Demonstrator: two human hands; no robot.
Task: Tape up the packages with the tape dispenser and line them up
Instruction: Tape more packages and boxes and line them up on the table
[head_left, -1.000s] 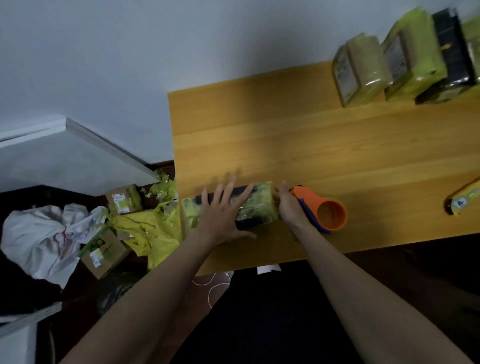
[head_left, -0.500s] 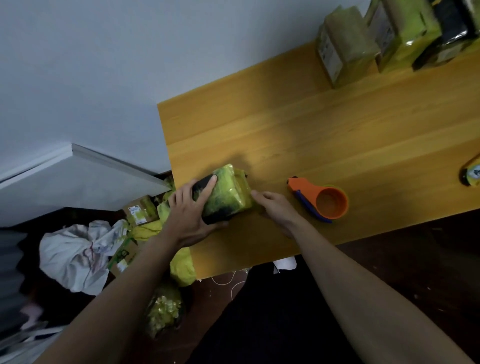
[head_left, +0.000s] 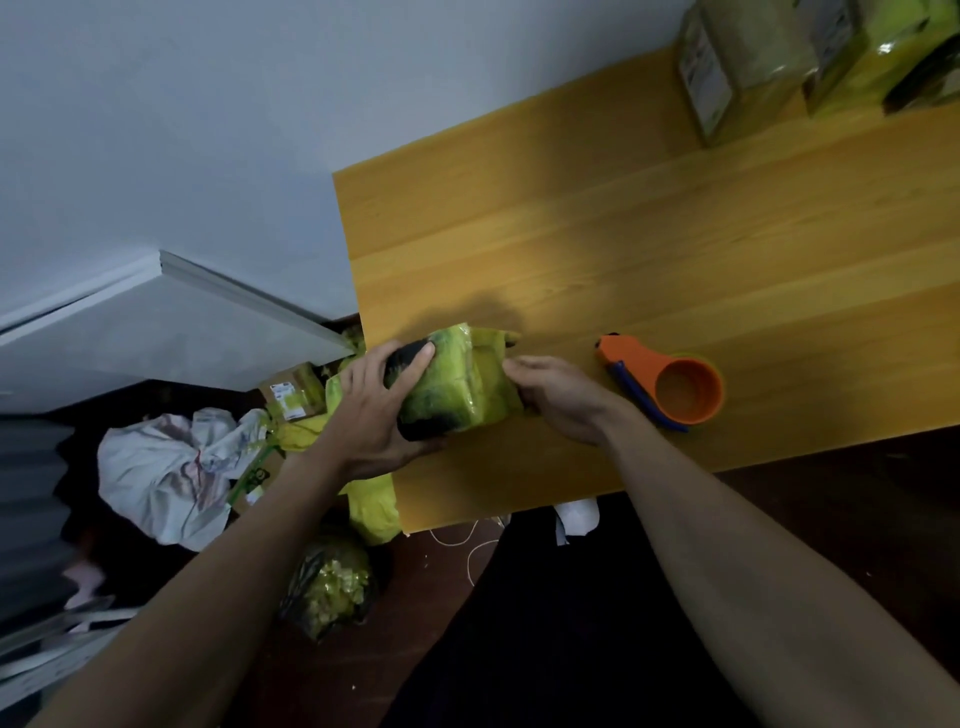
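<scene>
The left hand (head_left: 371, 415) grips the package (head_left: 457, 384) from its left end, with the fingers curled over the top and the thumb under the near side. The right hand (head_left: 558, 397) touches the right end of the same package; its fingers are bent only a little and lie against the wrapping, and I cannot tell if they pinch it. The package is wrapped in yellow-green film with dark patches, and it stands near the left front corner of the worktop (head_left: 623, 249), tilted a little.

The worktop is a wooden board of orange-yellow colour and it fills the right upper part of the view. At its far right edge stand more wrapped packages (head_left: 753, 67) side by side, partly cut by the frame; what is inside them does not show. On the floor (head_left: 395, 613) left of the worktop lies a white crumpled bag (head_left: 161, 467), whose content is hidden. Beside it are yellow wrapping (head_left: 371, 504) and a small cardboard box (head_left: 291, 397) with a label, closed. A dark bag (head_left: 332, 584) under the worktop corner holds something yellow-green in small pieces.

The tape dispenser (head_left: 670, 384), orange with a blue part, lies on the worktop just right of the right hand, apart from it.
</scene>
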